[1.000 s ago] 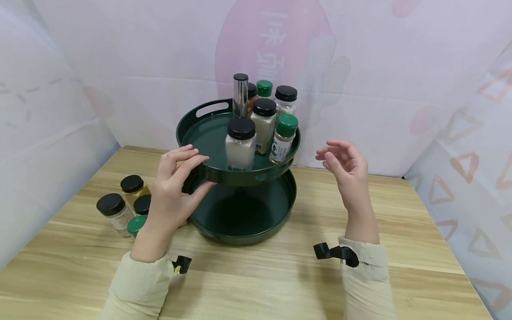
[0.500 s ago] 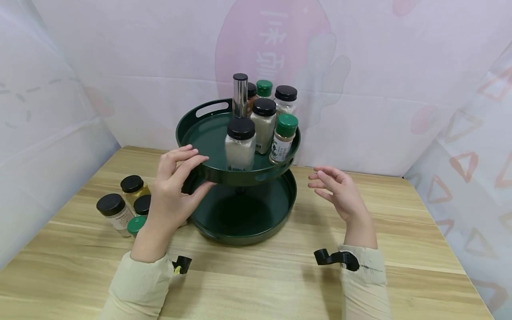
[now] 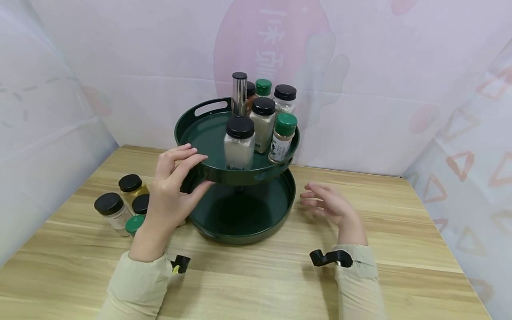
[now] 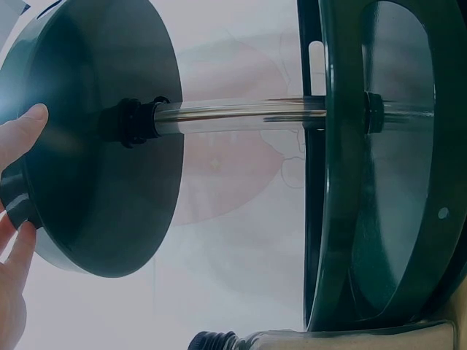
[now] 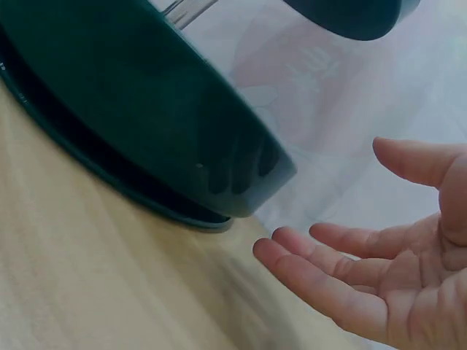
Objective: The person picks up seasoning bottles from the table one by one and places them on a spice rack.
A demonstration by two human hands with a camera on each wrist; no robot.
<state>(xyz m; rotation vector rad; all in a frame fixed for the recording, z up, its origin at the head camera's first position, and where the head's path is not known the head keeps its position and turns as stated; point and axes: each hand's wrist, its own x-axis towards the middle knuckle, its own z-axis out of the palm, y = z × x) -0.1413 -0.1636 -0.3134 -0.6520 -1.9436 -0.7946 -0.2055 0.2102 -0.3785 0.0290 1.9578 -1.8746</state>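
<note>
Right hand (image 3: 329, 203) has dropped, relaxed, beside lower tray (image 3: 242, 215) — left hand (image 3: 170, 189) pinches upper tray (image 3: 203, 135).

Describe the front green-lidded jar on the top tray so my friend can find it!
A dark green two-tier rack stands on the wooden table. On its upper tray, near the right edge in the head view, is a white-labelled jar beside a black-lidded jar. Its lid is green, not black, and the tray's other green-lidded jar stands further back.
</note>
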